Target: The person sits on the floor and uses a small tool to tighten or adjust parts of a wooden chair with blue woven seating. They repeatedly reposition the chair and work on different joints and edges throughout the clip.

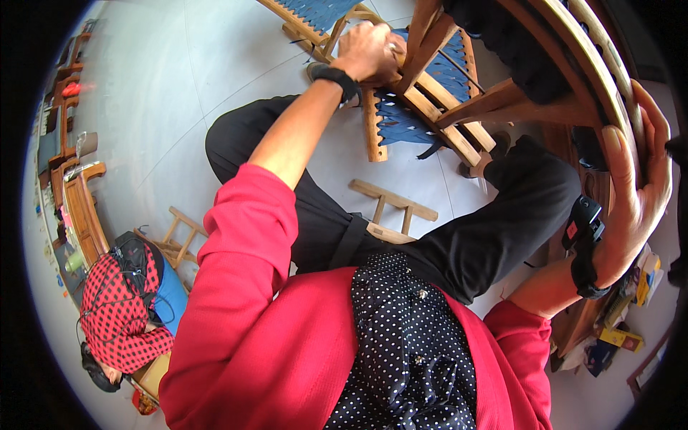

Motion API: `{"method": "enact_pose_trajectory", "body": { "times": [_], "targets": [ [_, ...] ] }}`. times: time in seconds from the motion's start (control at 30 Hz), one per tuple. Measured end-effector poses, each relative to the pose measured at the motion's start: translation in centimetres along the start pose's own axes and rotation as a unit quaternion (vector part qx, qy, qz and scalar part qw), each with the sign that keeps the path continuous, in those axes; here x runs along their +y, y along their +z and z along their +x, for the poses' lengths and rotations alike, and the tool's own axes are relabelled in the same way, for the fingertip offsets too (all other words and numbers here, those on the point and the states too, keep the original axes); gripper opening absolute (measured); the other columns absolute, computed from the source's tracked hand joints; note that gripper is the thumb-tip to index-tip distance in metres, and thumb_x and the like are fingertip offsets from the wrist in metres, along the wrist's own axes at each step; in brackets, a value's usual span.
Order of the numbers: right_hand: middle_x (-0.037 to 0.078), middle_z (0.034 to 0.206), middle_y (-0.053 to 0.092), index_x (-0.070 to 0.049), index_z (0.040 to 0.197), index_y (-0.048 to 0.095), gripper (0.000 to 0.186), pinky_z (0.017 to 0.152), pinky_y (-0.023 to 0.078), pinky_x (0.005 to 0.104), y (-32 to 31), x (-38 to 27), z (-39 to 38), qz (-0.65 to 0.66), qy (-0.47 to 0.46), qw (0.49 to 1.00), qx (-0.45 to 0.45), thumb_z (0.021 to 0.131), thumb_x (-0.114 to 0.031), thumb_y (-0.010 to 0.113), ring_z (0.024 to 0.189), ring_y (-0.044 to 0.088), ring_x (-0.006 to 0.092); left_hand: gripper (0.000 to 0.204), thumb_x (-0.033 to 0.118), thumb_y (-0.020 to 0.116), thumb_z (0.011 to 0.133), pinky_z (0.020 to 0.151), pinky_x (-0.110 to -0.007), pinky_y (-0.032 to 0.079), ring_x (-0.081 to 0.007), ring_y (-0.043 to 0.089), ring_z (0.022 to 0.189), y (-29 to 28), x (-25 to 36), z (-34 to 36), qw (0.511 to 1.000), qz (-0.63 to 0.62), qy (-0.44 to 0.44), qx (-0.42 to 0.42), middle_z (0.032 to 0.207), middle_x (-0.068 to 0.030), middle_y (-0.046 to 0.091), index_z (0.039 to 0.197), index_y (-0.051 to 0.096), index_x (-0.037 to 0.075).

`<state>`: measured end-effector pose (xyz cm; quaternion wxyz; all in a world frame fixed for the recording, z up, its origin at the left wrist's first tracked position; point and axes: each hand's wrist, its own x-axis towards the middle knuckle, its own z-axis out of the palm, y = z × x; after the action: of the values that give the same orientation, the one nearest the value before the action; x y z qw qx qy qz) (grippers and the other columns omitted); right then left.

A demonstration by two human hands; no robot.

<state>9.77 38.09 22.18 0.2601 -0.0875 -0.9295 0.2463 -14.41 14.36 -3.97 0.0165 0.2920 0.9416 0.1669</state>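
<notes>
Head view: at top centre, the left hand [369, 51] is fisted on blue webbing [401, 122]; at right, the right hand [634, 186] grips the chair's curved wooden rail [573, 43]

1. The chair frame [459, 107] is bare light wood, smooth with a dull sheen, its grain showing along the slats.
2. The seat webbing [401, 122] is blue woven cloth strapping, matt and coarse.
3. The curved rail [588, 64] under the right hand [638, 193] is the same wood, smooth.
4. Wristbands [342, 79] on both hands are matt black plastic or rubber.
5. The floor [179, 93] is pale tile, smooth and faintly glossy.
6. The small ladder-shaped piece [394, 201] on the floor is raw, unfinished wood.
</notes>
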Motion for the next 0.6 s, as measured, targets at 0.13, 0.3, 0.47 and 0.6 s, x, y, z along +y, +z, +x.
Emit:
{"method": "enact_pose_trajectory", "body": {
  "times": [0.13, 0.3, 0.47, 0.6],
  "targets": [
    [0.017, 0.123, 0.066, -0.010, 0.139, 0.059, 0.058, 0.101, 0.052, 0.0367, -0.1, -0.1, -0.3, -0.027, -0.010, 0.999, -0.015, 0.088, -0.035, 0.075, 0.112, 0.068, 0.0258, 0.029, 0.033, 0.066, 0.088, 0.084, -0.047, 0.058, -0.0369, 0.070, 0.101, -0.4, 0.0, -0.1, 0.998, 0.019, -0.060, 0.021, 0.104, -0.0179, 0.071, 0.109, 0.073, 0.015],
    [0.017, 0.118, 0.068, -0.012, 0.135, 0.062, 0.068, 0.092, 0.056, 0.0351, 0.0, -0.1, -0.5, -0.009, 0.031, 0.999, 0.002, 0.080, -0.044, 0.082, 0.106, 0.070, 0.0248, 0.020, 0.017, 0.065, 0.082, 0.085, -0.046, 0.055, -0.0361, 0.065, 0.099, 0.3, 1.8, -1.9, 0.997, -0.059, 0.042, -0.013, 0.098, -0.0149, 0.067, 0.101, 0.071, 0.016],
    [0.018, 0.127, 0.065, -0.007, 0.139, 0.058, 0.059, 0.102, 0.052, 0.0369, 0.0, 0.1, -0.2, -0.035, -0.014, 0.999, -0.019, 0.089, -0.034, 0.075, 0.114, 0.068, 0.0269, 0.026, 0.034, 0.069, 0.087, 0.082, -0.045, 0.056, -0.0376, 0.068, 0.099, -0.4, 1.0, -0.6, 0.999, 0.013, -0.034, -0.020, 0.106, -0.0153, 0.072, 0.106, 0.073, 0.017],
    [0.018, 0.126, 0.066, -0.007, 0.138, 0.059, 0.058, 0.102, 0.052, 0.0371, 0.1, 0.3, -0.2, -0.033, 0.019, 0.999, -0.022, 0.089, -0.034, 0.076, 0.113, 0.068, 0.0270, 0.024, 0.028, 0.075, 0.078, 0.083, -0.046, 0.057, -0.0360, 0.070, 0.099, 0.2, 0.5, -0.9, 0.993, -0.041, 0.047, -0.099, 0.101, -0.0154, 0.073, 0.100, 0.072, 0.018]
  ]
}}
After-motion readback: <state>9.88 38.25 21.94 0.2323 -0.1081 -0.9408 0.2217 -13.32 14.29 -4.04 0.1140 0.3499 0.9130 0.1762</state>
